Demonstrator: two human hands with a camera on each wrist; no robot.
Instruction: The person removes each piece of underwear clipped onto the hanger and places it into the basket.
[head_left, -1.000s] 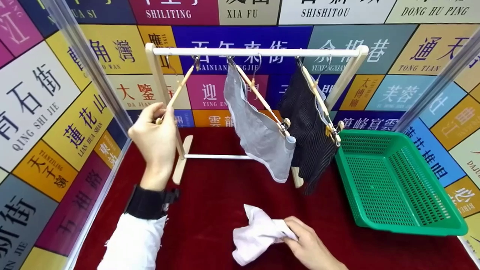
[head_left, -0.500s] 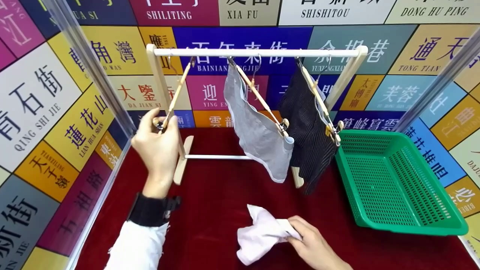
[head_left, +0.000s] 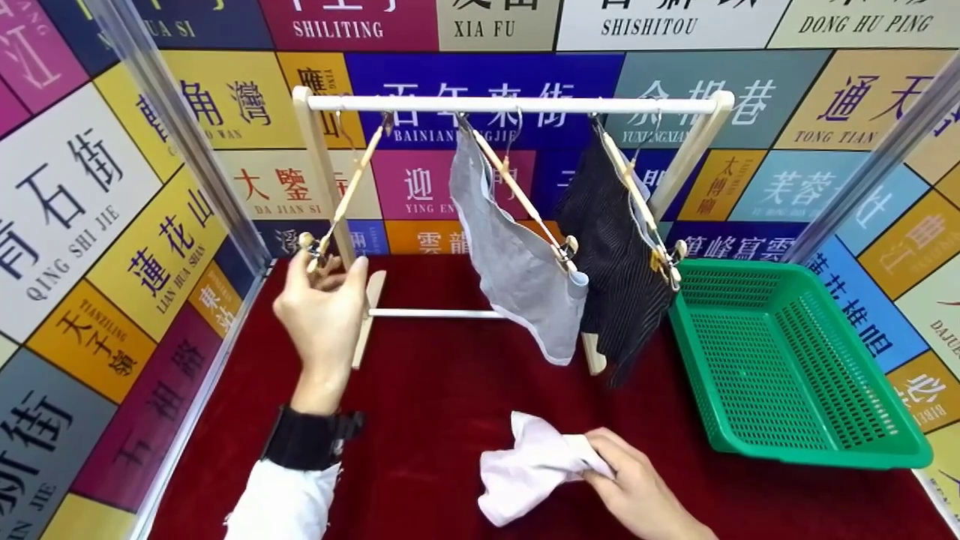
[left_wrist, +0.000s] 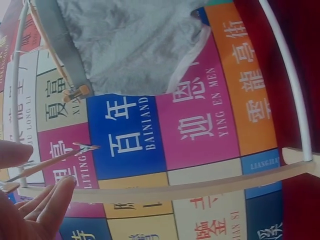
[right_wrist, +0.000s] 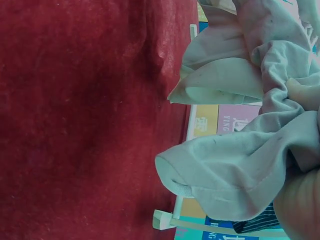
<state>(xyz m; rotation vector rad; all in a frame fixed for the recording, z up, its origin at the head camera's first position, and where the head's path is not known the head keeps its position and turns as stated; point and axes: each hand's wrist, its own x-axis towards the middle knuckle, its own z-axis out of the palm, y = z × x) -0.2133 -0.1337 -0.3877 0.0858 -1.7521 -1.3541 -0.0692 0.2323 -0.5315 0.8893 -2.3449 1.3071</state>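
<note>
My left hand (head_left: 322,315) is just below the front end of a bare wooden clip hanger (head_left: 352,187), on the rack's left side. Its thumb and fingers stand apart around the hanger's front clip (head_left: 316,253). In the left wrist view the hanger (left_wrist: 47,164) passes between the spread thumb and fingers (left_wrist: 57,202). Low at the front, my right hand (head_left: 637,480) grips a bunched pale pink pair of small shorts (head_left: 529,465). Two open leg ends of the shorts (right_wrist: 225,175) show in the right wrist view; the gripping fingers are mostly hidden there.
A rack with a white top bar (head_left: 555,106) stands at the back. From it hang a grey garment (head_left: 517,277) and a black striped garment (head_left: 622,300) on clip hangers. A green basket (head_left: 825,457) stands at right on the dark red cloth (head_left: 420,420).
My left hand has lowered from the hanger's front end, its thumb and fingers parting and the clip coming into view. My right hand has shifted slightly right with the shorts.
</note>
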